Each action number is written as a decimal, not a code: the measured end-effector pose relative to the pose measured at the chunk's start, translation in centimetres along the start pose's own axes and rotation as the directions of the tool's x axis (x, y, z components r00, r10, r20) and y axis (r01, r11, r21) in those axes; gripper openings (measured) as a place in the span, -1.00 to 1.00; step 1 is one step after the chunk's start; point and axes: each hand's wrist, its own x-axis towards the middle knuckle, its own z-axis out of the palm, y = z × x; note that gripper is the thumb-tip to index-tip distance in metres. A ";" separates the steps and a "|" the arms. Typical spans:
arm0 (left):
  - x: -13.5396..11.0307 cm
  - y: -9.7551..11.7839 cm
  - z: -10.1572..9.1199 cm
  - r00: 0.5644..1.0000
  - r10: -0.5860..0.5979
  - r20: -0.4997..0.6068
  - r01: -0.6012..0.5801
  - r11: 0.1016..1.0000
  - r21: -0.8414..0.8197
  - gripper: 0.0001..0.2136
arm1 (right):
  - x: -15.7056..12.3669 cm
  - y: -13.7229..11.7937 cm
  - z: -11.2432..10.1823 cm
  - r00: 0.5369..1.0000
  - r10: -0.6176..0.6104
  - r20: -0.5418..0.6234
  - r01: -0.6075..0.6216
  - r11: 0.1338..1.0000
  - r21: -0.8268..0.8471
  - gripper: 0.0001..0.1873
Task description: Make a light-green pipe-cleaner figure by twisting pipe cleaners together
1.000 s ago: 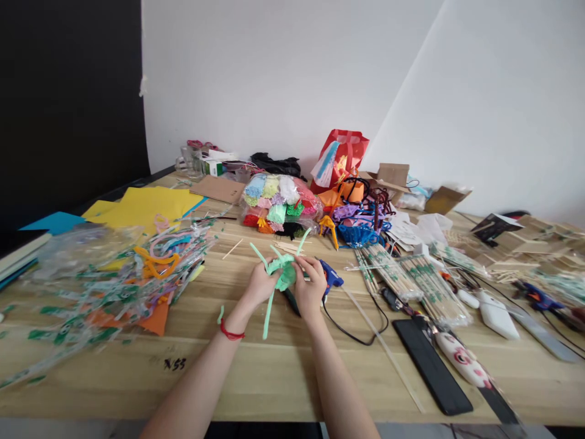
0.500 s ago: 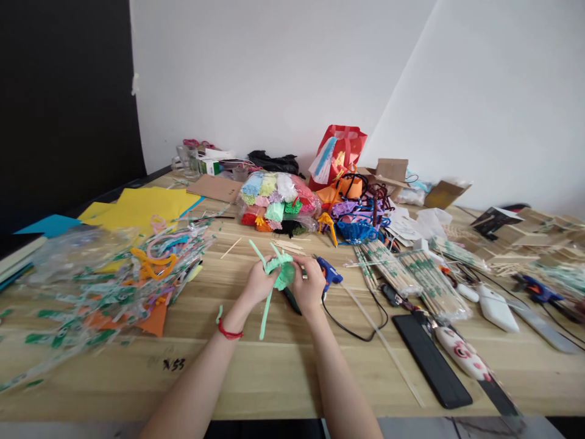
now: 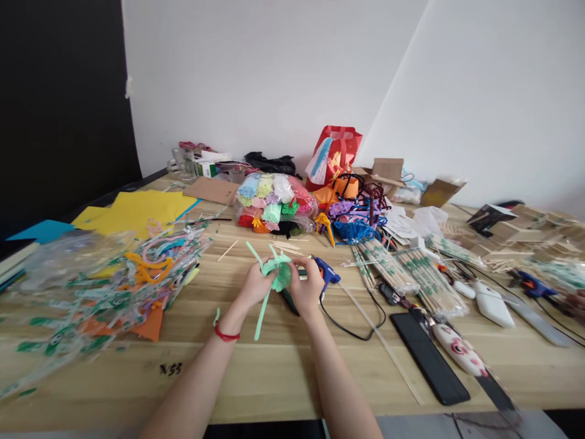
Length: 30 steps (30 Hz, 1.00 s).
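Mint-green pipe cleaners (image 3: pixel 282 277), wound into a small rounded shape, are held up over the middle of the table. Loose straight ends stick out at the upper left and below. My left hand (image 3: pixel 255 283) grips the left side of the piece, thumb against it. On the other side, my right hand (image 3: pixel 306 286) pinches the edge between thumb and fingers. Just beyond my right hand lies a blue glue gun (image 3: pixel 327 272) with a black cord. A dark-handled tool (image 3: pixel 289 302) lies beneath the hands, partly hidden.
Plastic wrappers and pipe-cleaner scraps (image 3: pixel 150 280) cover the left. A bag of coloured pipe cleaners (image 3: pixel 276 204) and a red bag (image 3: pixel 338 155) stand behind. To the right are packed sticks (image 3: pixel 429 280), a black phone (image 3: pixel 429 358) and another glue gun (image 3: pixel 534 285). Another person's hand (image 3: pixel 574 303) shows at the right edge.
The view has shifted slightly, so everything sits a little further left. Both hands keep their hold on the pipe cleaners, with barely any finger movement. Another person's hand has appeared at the right edge.
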 end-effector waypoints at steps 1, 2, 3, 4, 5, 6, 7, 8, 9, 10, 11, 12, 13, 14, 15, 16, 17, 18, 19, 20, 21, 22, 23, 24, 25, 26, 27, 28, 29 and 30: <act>0.1 -0.1 0.0 1.000 -0.004 0.003 0.004 1.000 -0.024 -0.79 | 0.0 -0.2 0.0 1.000 -0.015 0.002 0.014 1.000 0.002 -0.91; 0.1 -0.1 0.0 1.000 -0.006 0.005 0.006 0.999 -0.047 -0.80 | 0.1 -0.4 0.0 1.000 -0.027 0.003 0.027 1.000 0.003 -0.90; 0.2 -0.1 -0.1 1.000 -0.006 0.004 0.007 0.998 -0.065 -0.80 | 0.1 -0.5 0.0 0.999 -0.039 0.002 0.039 0.999 0.004 -0.90; 0.2 -0.2 -0.1 1.000 -0.004 -0.001 0.004 0.997 -0.079 -0.80 | 0.1 -0.7 0.0 0.999 -0.054 0.004 0.054 0.999 0.007 -0.90; 0.2 -0.1 -0.2 1.000 0.001 -0.012 -0.002 0.996 -0.089 -0.80 | 0.1 -0.9 0.0 0.997 -0.073 0.008 0.073 0.997 0.012 -0.89; 0.3 -0.1 -0.2 1.000 0.007 -0.026 -0.009 0.995 -0.095 -0.81 | 0.2 -1.0 0.0 0.995 -0.096 0.010 0.096 0.995 0.017 -0.88; 0.3 0.0 -0.3 0.999 0.012 -0.044 -0.016 0.995 -0.099 -0.82 | 0.2 -1.1 0.0 0.993 -0.121 0.007 0.121 0.992 0.020 -0.87; 0.3 0.1 -0.3 0.998 0.013 -0.067 -0.021 0.994 -0.107 -0.82 | 0.2 -1.3 0.0 0.990 -0.143 -0.005 0.143 0.990 0.017 -0.86; 0.3 0.1 -0.4 0.996 0.009 -0.093 -0.020 0.993 -0.120 -0.82 | 0.2 -1.4 -0.1 0.988 -0.155 -0.028 0.155 0.988 0.008 -0.85; 0.4 0.2 -0.5 0.993 -0.003 -0.121 -0.014 0.990 -0.142 -0.81 | 0.2 -1.5 -0.1 0.987 -0.150 -0.064 0.149 0.989 -0.011 -0.86; 0.4 0.3 -0.6 0.989 -0.021 -0.144 -0.005 0.985 -0.173 -0.80 | 0.1 -1.6 -0.1 0.986 -0.124 -0.108 0.121 0.992 -0.034 -0.88; 0.4 0.4 -0.7 0.986 -0.040 -0.160 0.005 0.977 -0.213 -0.78 | 0.1 -1.7 -0.1 0.987 -0.078 -0.142 0.071 0.996 -0.051 -0.88; 0.4 0.5 -0.8 0.984 -0.056 -0.167 0.012 0.966 -0.258 -0.76 | 0.0 -1.7 -0.1 0.988 -0.012 -0.153 0.004 0.998 -0.056 -0.85; 0.5 0.5 -0.8 0.985 -0.068 -0.160 0.017 0.953 -0.302 -0.75 | -0.1 -1.8 0.0 0.989 0.071 -0.132 -0.078 0.996 -0.047 -0.79; 0.5 0.6 -0.8 0.987 -0.075 -0.145 0.021 0.940 -0.341 -0.74 | -0.2 -1.8 0.2 0.984 0.167 -0.068 -0.169 0.985 -0.027 -0.73; 0.5 0.7 -0.8 0.989 -0.076 -0.131 0.023 0.929 -0.370 -0.75 | -0.3 -1.9 0.3 0.963 0.268 0.038 -0.268 0.963 0.002 -0.66; 0.4 0.8 -0.7 0.990 -0.076 -0.121 0.023 0.922 -0.387 -0.75 | -0.5 -2.0 0.6 0.915 0.364 0.175 -0.375 0.926 0.034 -0.59; 0.4 1.0 -0.7 0.989 -0.078 -0.126 0.022 0.919 -0.394 -0.76 | -0.7 -2.1 0.8 0.834 0.444 0.327 -0.489 0.870 0.063 -0.53; 0.3 1.1 -0.6 0.986 -0.085 -0.140 0.022 0.917 -0.397 -0.77 | -0.8 -2.2 1.1 0.729 0.497 0.470 -0.598 0.797 0.086 -0.49; 0.2 1.2 -0.5 0.982 -0.095 -0.163 0.023 0.917 -0.398 -0.79 | -1.0 -2.3 1.4 0.617 0.519 0.592 -0.697 0.710 0.103 -0.48; 0.1 1.3 -0.4 0.977 -0.106 -0.184 0.025 0.918 -0.396 -0.80 | -1.2 -2.5 1.7 0.518 0.517 0.682 -0.775 0.621 0.118 -0.48; 0.1 1.4 -0.4 0.973 -0.116 -0.199 0.029 0.918 -0.395 -0.82 | -1.3 -2.6 2.0 0.458 0.510 0.728 -0.827 0.544 0.140 -0.50; 0.0 1.4 -0.3 0.970 -0.128 -0.207 0.037 0.918 -0.396 -0.84 | -1.4 -2.6 2.2 0.427 0.504 0.751 -0.861 0.481 0.166 -0.51; -0.1 1.5 -0.3 0.968 -0.138 -0.209 0.044 0.916 -0.399 -0.86 | -1.5 -2.6 2.4 0.417 0.506 0.755 -0.880 0.432 0.197 -0.53; -0.1 1.5 -0.3 0.967 -0.147 -0.207 0.053 0.915 -0.401 -0.87 | -1.5 -2.6 2.5 0.416 0.514 0.750 -0.891 0.395 0.224 -0.55; -0.2 1.5 -0.3 0.967 -0.154 -0.203 0.062 0.914 -0.400 -0.88 | -1.6 -2.5 2.6 0.416 0.522 0.745 -0.898 0.368 0.243 -0.56; -0.2 1.4 -0.2 0.967 -0.161 -0.200 0.071 0.915 -0.397 -0.89 | -1.6 -2.4 2.7 0.414 0.529 0.741 -0.902 0.351 0.253 -0.58; -0.3 1.4 -0.2 0.966 -0.167 -0.195 0.081 0.918 -0.388 -0.90 | -1.6 -2.4 2.7 0.413 0.535 0.737 -0.904 0.341 0.258 -0.59; -0.4 1.4 -0.1 0.967 -0.172 -0.189 0.091 0.923 -0.374 -0.90 | -1.6 -2.3 2.7 0.414 0.541 0.732 -0.904 0.339 0.260 -0.59; -0.4 1.5 -0.1 0.967 -0.174 -0.186 0.098 0.928 -0.358 -0.91 | -1.6 -2.4 2.7 0.417 0.548 0.725 -0.903 0.339 0.263 -0.59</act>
